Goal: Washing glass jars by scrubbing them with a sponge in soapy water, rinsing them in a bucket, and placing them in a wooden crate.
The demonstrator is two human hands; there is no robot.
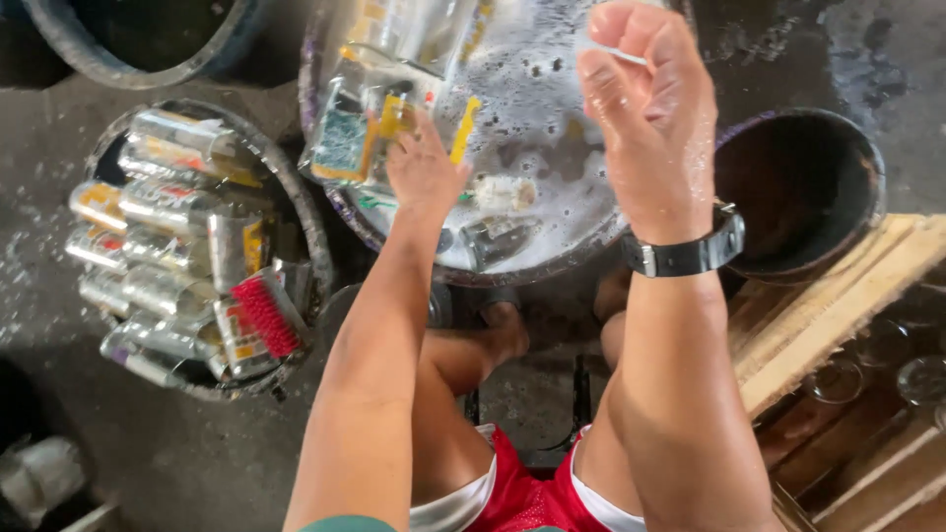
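Two hands work over one soapy basin (581, 236). Left of the basin sits one tub (296, 197) holding roughly ten bottles (168, 207); right of it stands one empty dark bucket (803, 187).

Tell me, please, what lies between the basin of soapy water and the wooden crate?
A dark round bucket sits between the soapy basin and the wooden crate, seen in the head view.

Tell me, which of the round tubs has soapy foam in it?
The middle tub, where the left hand reaches. It holds white suds; the left tub holds stacked bottles, the right bucket looks dark inside.
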